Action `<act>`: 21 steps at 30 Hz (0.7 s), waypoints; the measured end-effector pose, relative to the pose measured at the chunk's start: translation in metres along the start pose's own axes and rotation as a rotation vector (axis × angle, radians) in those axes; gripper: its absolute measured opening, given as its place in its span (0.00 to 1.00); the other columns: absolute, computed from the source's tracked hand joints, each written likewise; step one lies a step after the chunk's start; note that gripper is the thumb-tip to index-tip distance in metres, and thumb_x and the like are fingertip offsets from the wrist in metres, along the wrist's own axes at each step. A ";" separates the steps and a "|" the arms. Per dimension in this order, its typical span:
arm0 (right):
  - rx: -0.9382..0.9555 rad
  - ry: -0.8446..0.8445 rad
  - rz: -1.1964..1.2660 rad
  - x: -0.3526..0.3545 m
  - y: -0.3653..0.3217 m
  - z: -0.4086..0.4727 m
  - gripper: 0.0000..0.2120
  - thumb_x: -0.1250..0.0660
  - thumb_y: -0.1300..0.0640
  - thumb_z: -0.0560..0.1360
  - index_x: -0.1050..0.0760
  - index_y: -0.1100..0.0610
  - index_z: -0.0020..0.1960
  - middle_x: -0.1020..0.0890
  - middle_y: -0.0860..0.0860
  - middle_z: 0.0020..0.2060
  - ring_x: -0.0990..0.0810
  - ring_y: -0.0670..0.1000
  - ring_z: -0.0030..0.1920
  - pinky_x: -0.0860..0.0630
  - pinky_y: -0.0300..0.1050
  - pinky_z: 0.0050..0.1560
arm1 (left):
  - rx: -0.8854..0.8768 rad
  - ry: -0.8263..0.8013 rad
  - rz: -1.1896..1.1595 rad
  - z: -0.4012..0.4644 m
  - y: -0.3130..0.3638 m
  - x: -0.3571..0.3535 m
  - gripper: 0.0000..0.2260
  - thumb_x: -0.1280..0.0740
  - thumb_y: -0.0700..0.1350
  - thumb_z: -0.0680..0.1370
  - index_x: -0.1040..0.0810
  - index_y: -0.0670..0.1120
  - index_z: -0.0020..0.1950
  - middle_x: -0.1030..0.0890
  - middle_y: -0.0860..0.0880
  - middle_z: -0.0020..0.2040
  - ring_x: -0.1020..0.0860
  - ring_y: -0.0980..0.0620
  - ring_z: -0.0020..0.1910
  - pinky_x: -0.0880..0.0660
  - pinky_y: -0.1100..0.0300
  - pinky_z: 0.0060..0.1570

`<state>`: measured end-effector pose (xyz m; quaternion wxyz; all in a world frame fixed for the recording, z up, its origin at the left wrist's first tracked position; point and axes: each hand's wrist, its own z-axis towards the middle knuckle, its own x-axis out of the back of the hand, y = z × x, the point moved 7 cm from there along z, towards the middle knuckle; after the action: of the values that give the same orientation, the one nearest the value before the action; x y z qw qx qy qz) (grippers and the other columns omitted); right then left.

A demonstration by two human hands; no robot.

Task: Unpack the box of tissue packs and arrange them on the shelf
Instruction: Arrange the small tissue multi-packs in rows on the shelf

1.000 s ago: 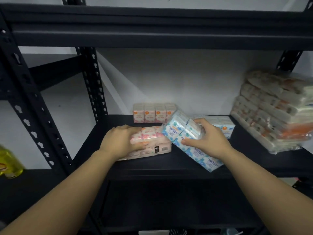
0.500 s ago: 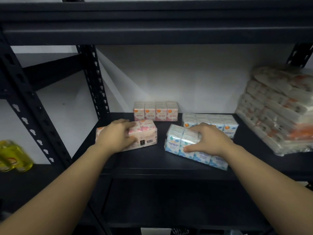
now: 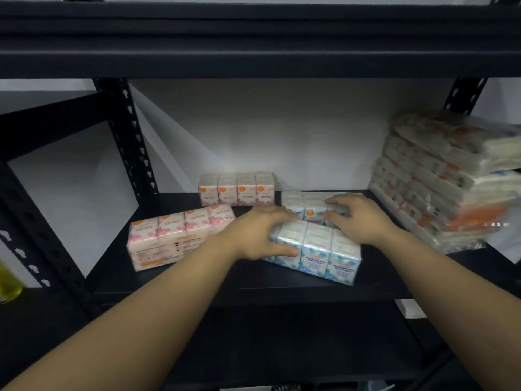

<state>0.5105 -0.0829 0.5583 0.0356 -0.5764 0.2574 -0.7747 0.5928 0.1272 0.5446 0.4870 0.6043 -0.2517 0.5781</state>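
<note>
On the black shelf (image 3: 174,280), both hands' grips clasp the glossy blue-white tissue pack (image 3: 318,251).

Black shelf (image 3: 180,280): pink packs (image 3: 174,239), (image 3: 236,189); blue packs (image 3: 318,252), (image 3: 303,203); wrapped stack (image 3: 439,182) right.

Blurred beyond reading: tall stack of clear-wrapped white-and-orange tissue bundles (image 3: 448,182), cut off at right edge. Yellow translucent bottle (image 3: 8,283) cropped at left edge. Rear blue-and-white tissue pack (image 3: 303,203) partly hidden under both hands.
</note>
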 end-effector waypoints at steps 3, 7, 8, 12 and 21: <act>-0.053 -0.074 -0.029 -0.001 0.021 0.000 0.20 0.32 0.44 0.80 0.21 0.49 0.70 0.22 0.48 0.70 0.24 0.50 0.67 0.32 0.39 0.63 | 0.007 -0.030 0.006 0.009 -0.006 -0.011 0.35 0.28 0.67 0.74 0.30 0.57 0.78 0.28 0.53 0.75 0.31 0.51 0.73 0.34 0.48 0.75; -0.097 -0.038 -0.062 0.010 0.040 -0.001 0.19 0.31 0.43 0.79 0.19 0.49 0.66 0.19 0.49 0.64 0.21 0.51 0.61 0.29 0.41 0.57 | 0.014 -0.012 -0.010 0.015 -0.013 -0.012 0.34 0.27 0.66 0.73 0.29 0.58 0.76 0.26 0.53 0.73 0.29 0.53 0.70 0.32 0.51 0.72; -0.105 -0.027 -0.066 0.012 0.043 -0.001 0.18 0.31 0.42 0.78 0.19 0.49 0.64 0.18 0.49 0.63 0.21 0.51 0.60 0.28 0.42 0.56 | 0.014 -0.004 -0.017 0.016 -0.013 -0.011 0.33 0.26 0.65 0.73 0.28 0.58 0.76 0.25 0.54 0.72 0.29 0.53 0.69 0.32 0.52 0.71; -0.116 -0.019 -0.188 0.021 0.052 -0.008 0.23 0.33 0.40 0.78 0.24 0.48 0.71 0.22 0.51 0.66 0.24 0.55 0.65 0.26 0.50 0.63 | 0.017 0.015 -0.043 0.022 -0.014 -0.010 0.31 0.25 0.62 0.75 0.28 0.58 0.76 0.25 0.54 0.72 0.29 0.53 0.69 0.33 0.54 0.70; -0.098 0.003 -0.317 0.029 0.063 -0.018 0.20 0.28 0.36 0.73 0.20 0.48 0.58 0.21 0.51 0.63 0.24 0.55 0.65 0.28 0.49 0.58 | 0.035 0.034 0.222 0.037 -0.004 -0.014 0.27 0.37 0.66 0.80 0.40 0.72 0.78 0.36 0.52 0.70 0.39 0.49 0.69 0.41 0.49 0.68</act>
<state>0.4691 -0.1413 0.5522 -0.1157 -0.6098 0.2007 -0.7579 0.6101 0.0931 0.5356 0.4137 0.5714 -0.2987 0.6427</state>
